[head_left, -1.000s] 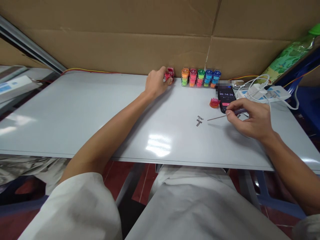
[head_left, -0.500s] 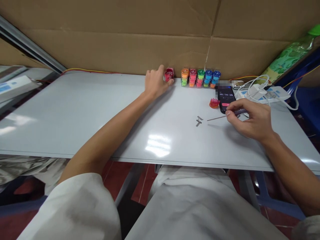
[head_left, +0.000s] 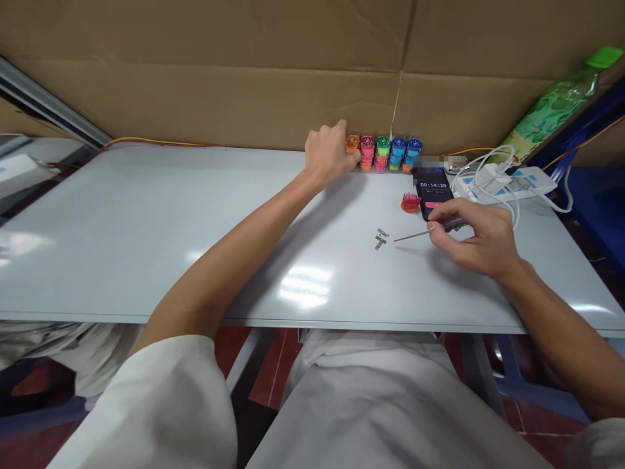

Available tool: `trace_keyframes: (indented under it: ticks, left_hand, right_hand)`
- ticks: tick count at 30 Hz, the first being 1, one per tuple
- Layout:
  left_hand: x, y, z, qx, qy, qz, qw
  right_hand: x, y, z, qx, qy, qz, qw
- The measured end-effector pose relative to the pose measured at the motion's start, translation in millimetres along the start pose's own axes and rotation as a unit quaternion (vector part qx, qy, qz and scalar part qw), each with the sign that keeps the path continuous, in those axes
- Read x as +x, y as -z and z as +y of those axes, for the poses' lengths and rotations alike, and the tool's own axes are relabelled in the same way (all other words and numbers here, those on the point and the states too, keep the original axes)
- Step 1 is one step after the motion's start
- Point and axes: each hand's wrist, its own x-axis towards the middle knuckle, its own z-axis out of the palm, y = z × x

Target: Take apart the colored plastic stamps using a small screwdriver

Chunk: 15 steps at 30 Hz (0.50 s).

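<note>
My left hand [head_left: 328,156] is at the back of the table, its thumb in front of an orange stack [head_left: 352,143] of small plastic pieces and its index finger behind it. Right of this stand several more stacks, among them a pink one [head_left: 368,153] and a green one [head_left: 383,153]. My right hand [head_left: 476,238] pinches a thin screwdriver [head_left: 413,236], its tip just above the table and pointing left. Small dark metal strips [head_left: 380,241] lie left of the tip. A red and orange plastic piece [head_left: 411,202] sits beside the phone.
The phone [head_left: 433,189] shows a running timer. Behind my right hand are a white power strip [head_left: 534,181] and looped white cables [head_left: 481,179]. A green-capped bottle [head_left: 556,111] leans at the back right. Cardboard [head_left: 219,98] stands along the table's [head_left: 146,228] back edge.
My left hand has moved right, from the red piece to the orange stack; the red piece is now out of sight. My right hand still holds the screwdriver. The view has shifted slightly.
</note>
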Motion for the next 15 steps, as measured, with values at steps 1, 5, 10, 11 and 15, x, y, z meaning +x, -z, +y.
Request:
trace_keyframes:
  ticks: [1,5,10,11,15]
  left_hand:
    - [1.4,-0.1,0.4,0.0,0.013,0.001,1.0]
    - [7.1,6.8,-1.1,-0.028,0.035,0.032,0.998]
    - [7.3,29.8,-2.5,-0.08,0.003,0.105,0.991]
    - [2.1,35.9,-0.3,-0.09,-0.003,0.105,0.99]
    - [-43.0,56.0,17.0,-0.203,-0.065,0.054,0.975]
  right_hand:
    - [0.5,0.5,-0.5,-0.002,0.001,0.002,1.0]
    - [2.4,3.4,-2.1,-0.009,-0.006,0.014,1.0]
    - [3.1,6.0,-1.4,-0.012,-0.014,0.027,0.999]
    - [2.8,5.9,-1.0,-0.011,-0.015,0.027,0.999]
    - [-0.6,2.8,0.0,0.01,-0.036,0.018,0.999]
